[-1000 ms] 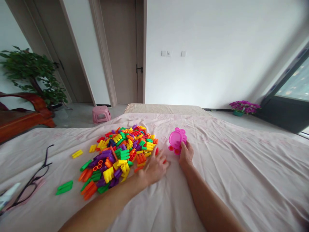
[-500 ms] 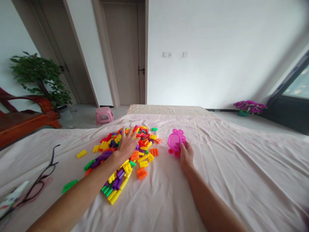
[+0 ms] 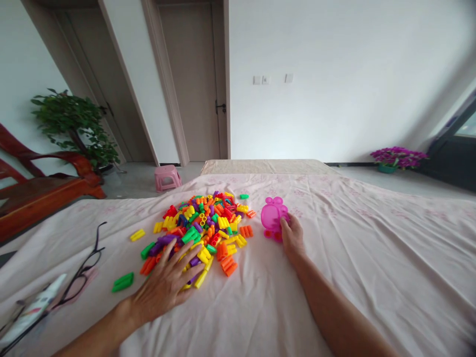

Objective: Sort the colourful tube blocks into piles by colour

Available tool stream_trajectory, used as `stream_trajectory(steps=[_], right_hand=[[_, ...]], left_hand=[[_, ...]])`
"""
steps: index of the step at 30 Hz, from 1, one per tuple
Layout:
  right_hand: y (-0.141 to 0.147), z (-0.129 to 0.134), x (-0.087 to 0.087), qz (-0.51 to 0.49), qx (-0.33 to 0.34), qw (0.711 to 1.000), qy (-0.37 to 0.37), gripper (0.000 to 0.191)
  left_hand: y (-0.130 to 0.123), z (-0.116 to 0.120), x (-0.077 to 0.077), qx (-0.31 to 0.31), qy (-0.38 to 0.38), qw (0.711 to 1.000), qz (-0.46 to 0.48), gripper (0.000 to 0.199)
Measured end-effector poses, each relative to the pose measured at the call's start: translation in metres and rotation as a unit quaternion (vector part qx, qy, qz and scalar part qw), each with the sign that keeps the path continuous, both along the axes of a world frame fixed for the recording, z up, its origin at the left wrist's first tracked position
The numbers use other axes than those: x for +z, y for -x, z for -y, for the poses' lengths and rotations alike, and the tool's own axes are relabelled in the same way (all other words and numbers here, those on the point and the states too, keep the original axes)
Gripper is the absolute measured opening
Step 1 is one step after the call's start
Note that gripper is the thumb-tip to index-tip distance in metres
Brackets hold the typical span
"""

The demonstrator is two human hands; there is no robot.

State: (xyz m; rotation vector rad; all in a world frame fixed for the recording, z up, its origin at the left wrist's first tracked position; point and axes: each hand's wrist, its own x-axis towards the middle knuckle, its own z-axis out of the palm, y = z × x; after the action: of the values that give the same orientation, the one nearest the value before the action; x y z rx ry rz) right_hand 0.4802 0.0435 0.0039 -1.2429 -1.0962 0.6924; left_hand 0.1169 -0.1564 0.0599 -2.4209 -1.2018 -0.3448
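A heap of colourful plastic building blocks (image 3: 203,218), in yellow, orange, green, purple and red, lies on the cloth-covered table. With fingers spread, my left hand (image 3: 169,277) rests over the near end of the heap and partly hides the blocks under it. My right hand (image 3: 293,233) grips the right edge of a bright pink plastic piece (image 3: 270,216) with a rounded body and small round lobes. Two red-orange round bits show at that piece's lower end. Near the left hand, a single green block (image 3: 122,282) lies apart from the heap.
Black-framed glasses (image 3: 80,272) and a white tube (image 3: 35,310) lie on the tablecloth (image 3: 357,258) at the left. Beyond the table are a pink stool (image 3: 167,177), a wooden chair (image 3: 70,186), a leafy plant (image 3: 74,124) and purple flowers (image 3: 397,157).
My left hand has moved from the far part of the heap back toward me, onto its near end. The right hand keeps hold of the pink piece. The view has shifted slightly.
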Motion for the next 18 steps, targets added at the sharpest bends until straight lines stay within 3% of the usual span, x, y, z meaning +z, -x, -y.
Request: stream_trajectory(steps=[6,10,14,18], right_hand=[[0.0,0.002,0.001,0.02,0.004,1.0,-0.003,0.045],[0.001,0.005,0.004,0.033,0.004,0.999,0.003,0.045],[0.0,0.007,0.007,0.044,0.005,0.999,-0.004,0.048],[-0.001,0.005,0.007,0.09,-0.006,0.996,0.006,0.05]], left_hand=[[0.005,-0.05,0.004,0.038,-0.034,0.999,-0.013,0.048],[0.008,-0.07,0.011,0.115,-0.056,0.991,0.037,0.051],[0.025,-0.06,0.015,0.224,-0.098,0.961,0.127,0.046],[0.061,-0.021,-0.008,0.34,-0.094,0.911,0.216,0.05]])
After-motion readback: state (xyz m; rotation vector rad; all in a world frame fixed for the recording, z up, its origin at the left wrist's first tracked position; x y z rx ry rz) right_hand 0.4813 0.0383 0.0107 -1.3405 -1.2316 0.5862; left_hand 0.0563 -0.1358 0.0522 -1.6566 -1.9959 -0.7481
